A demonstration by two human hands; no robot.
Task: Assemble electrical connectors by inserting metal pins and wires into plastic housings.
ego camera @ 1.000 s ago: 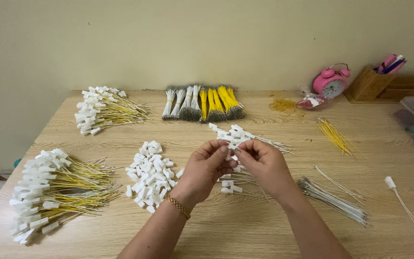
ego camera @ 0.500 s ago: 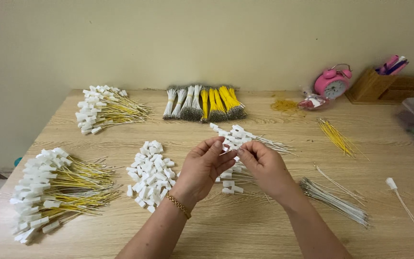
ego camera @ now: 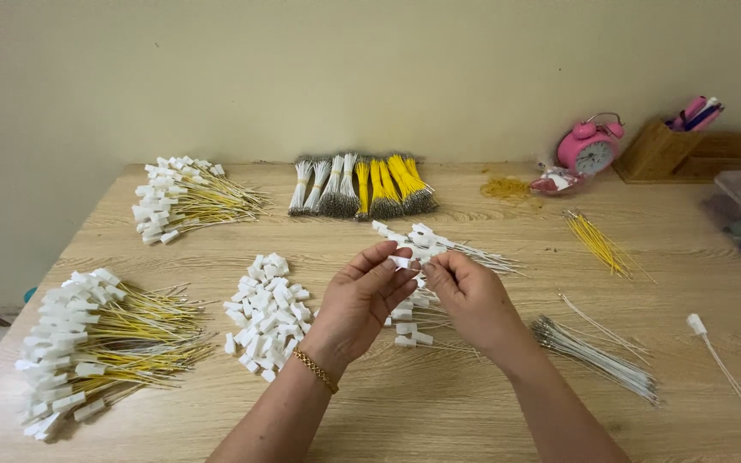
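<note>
Not much shifted in that last second: your left hand point(ego camera: 362, 304) and right hand point(ego camera: 471, 300) stayed together above the wooden table point(ego camera: 439, 403), both still pinching one small white connector point(ego camera: 403, 262) between fingertips. Looked like you were mid-assembly, loose connector pile point(ego camera: 266, 313) untouched.

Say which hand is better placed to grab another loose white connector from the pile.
Left. The left hand sits right beside the pile of loose white connectors, on its own side. The right hand is farther off, nearer the grey wires, and would likely have to cross over. Both pinch a small white piece.
</note>
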